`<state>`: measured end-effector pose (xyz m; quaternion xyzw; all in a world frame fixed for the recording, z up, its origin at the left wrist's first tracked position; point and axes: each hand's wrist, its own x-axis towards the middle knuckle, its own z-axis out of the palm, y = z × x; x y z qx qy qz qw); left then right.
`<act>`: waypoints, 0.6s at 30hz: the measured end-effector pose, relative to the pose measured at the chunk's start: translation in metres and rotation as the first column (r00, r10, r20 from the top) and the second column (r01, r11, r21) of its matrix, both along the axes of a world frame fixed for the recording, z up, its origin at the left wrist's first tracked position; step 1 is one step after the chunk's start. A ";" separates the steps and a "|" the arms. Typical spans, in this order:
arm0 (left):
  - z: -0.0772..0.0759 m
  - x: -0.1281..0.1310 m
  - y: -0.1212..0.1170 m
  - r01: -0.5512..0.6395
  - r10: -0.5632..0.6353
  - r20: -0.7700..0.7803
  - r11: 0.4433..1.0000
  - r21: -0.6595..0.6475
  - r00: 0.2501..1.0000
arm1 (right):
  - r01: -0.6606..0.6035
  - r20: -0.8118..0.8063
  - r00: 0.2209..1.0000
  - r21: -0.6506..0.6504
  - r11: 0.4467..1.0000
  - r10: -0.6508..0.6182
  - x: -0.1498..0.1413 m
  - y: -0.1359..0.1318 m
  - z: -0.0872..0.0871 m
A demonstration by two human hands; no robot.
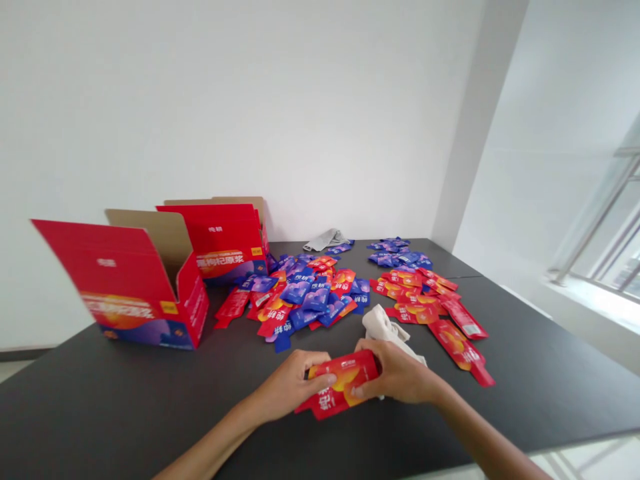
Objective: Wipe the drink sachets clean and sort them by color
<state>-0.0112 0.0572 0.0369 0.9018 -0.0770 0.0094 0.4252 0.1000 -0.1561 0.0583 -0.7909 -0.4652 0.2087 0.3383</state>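
Both my hands grip a small stack of red and orange packets (341, 388) just above the dark table (125, 413). My left hand (293, 383) pinches the stack's left end with thumb on top. My right hand (400, 373) closes over its right end. A white cloth (383, 327) lies right behind my right hand. Beyond it a loose heap of red and blue packets (305, 297) covers the table's middle. A row of red packets (440, 313) runs along the right, with blue packets (397, 253) at the far end.
Two open red cardboard boxes stand at the left: a near box (145, 287) and a far box (230, 243) by the white wall. A grey cloth (327, 239) lies at the back. The table's edge runs along the right beside a window.
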 end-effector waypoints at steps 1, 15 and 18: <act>-0.003 0.002 0.003 -0.021 0.021 -0.001 1.000 0.000 1.000 | 0.045 0.057 0.997 0.028 0.999 -0.047 0.001 0.001 -0.004; -0.022 0.003 0.008 -0.059 0.003 -0.197 0.959 -0.276 0.980 | 0.687 0.481 0.632 0.016 0.726 -0.608 0.046 -0.003 -0.050; -0.025 0.004 0.002 -0.106 0.092 -0.135 0.989 -0.107 0.987 | 0.565 0.333 0.767 0.055 0.824 -0.548 0.022 0.006 -0.038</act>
